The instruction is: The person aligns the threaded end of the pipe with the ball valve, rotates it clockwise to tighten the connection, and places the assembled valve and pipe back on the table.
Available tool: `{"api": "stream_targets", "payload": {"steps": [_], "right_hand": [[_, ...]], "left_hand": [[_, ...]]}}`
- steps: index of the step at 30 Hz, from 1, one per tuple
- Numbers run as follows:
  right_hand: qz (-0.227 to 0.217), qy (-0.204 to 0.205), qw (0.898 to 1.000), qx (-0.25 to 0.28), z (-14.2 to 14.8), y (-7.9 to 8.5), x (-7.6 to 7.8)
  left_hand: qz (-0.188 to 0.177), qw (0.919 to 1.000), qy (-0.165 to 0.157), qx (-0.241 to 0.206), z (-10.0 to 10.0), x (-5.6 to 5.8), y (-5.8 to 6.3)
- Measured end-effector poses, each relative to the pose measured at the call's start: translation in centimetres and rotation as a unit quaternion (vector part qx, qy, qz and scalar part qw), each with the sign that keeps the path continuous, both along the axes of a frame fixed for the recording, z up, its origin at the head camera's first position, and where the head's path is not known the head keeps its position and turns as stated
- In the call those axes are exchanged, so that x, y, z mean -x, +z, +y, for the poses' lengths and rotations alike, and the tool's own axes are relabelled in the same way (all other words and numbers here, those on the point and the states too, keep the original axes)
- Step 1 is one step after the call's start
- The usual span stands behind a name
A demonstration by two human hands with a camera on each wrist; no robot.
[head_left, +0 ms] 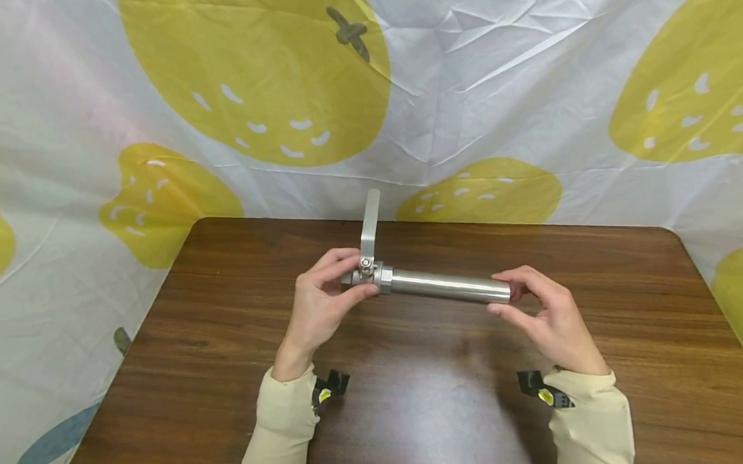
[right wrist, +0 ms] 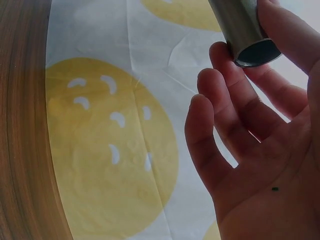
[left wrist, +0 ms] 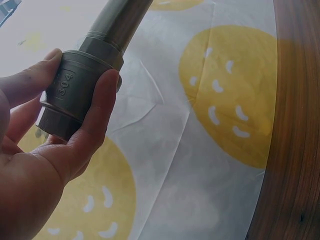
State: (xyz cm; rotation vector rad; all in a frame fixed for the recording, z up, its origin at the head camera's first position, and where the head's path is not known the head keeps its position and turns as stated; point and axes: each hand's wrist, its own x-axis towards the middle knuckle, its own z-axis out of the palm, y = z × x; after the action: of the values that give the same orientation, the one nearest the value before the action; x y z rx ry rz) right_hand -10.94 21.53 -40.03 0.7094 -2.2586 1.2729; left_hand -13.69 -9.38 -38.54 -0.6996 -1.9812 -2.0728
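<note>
A steel ball valve [head_left: 383, 277] with a flat lever handle [head_left: 370, 225] is joined to a shiny metal pipe [head_left: 445, 286], which runs to the right of it. My left hand [head_left: 318, 303] grips the valve body, thumb on the near side and fingers on the far side; in the left wrist view the body [left wrist: 75, 80] bears a raised "304". At the pipe's far right end, my right hand [head_left: 552, 320] pinches the tube between thumb and fingers. The right wrist view shows the pipe's open, hollow end [right wrist: 257, 52], with the other fingers spread below it.
Beneath both hands lies a dark brown wooden table [head_left: 421, 413] with rounded back corners. A white cloth [head_left: 502, 75] with large yellow fruit prints hangs behind it and on the sides. Each sleeve cuff carries a small black wrist device [head_left: 540, 386].
</note>
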Motion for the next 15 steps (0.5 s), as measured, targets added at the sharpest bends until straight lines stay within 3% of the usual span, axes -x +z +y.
{"api": "stream_targets", "payload": {"steps": [11,15], "right_hand": [[-0.002,-0.001,1.000,-0.009,-1.2,2.5,-1.3],[-0.020,-0.007,1.000,-0.011,-0.5,1.3,-0.9]], "left_hand": [[0.002,1.0000,0.003,0.006,0.0,0.0,0.0],[0.001,1.0000,0.004,0.009,0.0,0.0,0.0]]}}
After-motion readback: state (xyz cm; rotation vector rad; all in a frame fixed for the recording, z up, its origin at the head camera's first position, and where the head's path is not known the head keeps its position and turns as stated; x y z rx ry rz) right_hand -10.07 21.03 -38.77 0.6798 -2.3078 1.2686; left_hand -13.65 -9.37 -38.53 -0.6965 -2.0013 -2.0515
